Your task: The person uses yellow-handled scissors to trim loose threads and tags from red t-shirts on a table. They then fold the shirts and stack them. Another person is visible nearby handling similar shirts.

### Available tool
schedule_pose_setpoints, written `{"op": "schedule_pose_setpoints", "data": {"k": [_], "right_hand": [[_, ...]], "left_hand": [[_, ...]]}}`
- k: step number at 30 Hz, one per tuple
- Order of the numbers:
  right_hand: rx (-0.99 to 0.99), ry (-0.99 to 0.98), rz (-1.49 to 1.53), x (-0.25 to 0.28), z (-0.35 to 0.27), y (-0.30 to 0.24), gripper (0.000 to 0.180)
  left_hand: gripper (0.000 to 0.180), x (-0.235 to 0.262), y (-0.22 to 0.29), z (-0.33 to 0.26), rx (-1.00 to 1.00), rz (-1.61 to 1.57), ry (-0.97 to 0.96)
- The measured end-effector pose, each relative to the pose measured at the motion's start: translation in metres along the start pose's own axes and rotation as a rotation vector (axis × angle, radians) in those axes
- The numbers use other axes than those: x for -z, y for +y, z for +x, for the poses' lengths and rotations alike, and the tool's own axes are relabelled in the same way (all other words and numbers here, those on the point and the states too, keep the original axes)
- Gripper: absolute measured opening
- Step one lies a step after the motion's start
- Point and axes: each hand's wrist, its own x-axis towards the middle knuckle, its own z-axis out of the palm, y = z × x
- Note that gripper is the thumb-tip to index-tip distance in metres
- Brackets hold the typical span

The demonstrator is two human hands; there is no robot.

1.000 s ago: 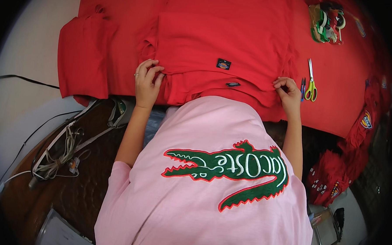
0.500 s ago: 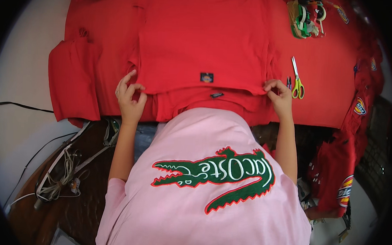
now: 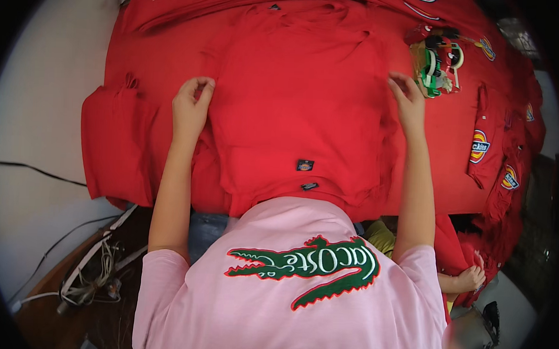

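Observation:
A red garment (image 3: pixel 295 106), with a small dark label (image 3: pixel 305 165) near its close edge, lies spread on top of other red garments in front of me. A second dark label (image 3: pixel 310 186) shows just below the first, on the cloth beneath. My left hand (image 3: pixel 192 105) is at the left side of the top garment, thumb and fingers apart, fingertips by its edge. At the right side, my right hand (image 3: pixel 409 108) has its thumb and index finger parted near the cloth. Neither hand visibly grips fabric.
A folded red garment (image 3: pixel 118 145) hangs over the left table edge. Tape rolls and tools sit in a holder (image 3: pixel 435 66) at the back right. Patched red pieces (image 3: pixel 479 136) lie along the right. Another person's hand (image 3: pixel 470 279) is at lower right. Bundled cables (image 3: pixel 97 272) are lower left.
Both hands have left the near hem and moved farther forward along the garment's sides. The yellow-handled scissors no longer show on the right. A patched red piece and another person's hand have appeared there.

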Motion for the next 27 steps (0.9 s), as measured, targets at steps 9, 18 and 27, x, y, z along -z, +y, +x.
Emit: {"op": "schedule_pose_setpoints", "data": {"k": [9,18,27], "right_hand": [[0.092,0.313,-0.719,-0.068,0.094,0.018,0.078],[-0.368,0.371,-0.411,-0.038,0.066,-0.010,0.056],[-0.152,0.609,-0.356,-0.063,0.065,0.006,0.040]], "left_hand": [[0.058,-0.073,-0.057,0.075,0.324,-0.417,0.024],[0.030,-0.040,0.006,0.043,0.513,-0.544,-0.087],[0.058,-0.052,0.054,0.007,0.930,-1.258,-0.559]]}}
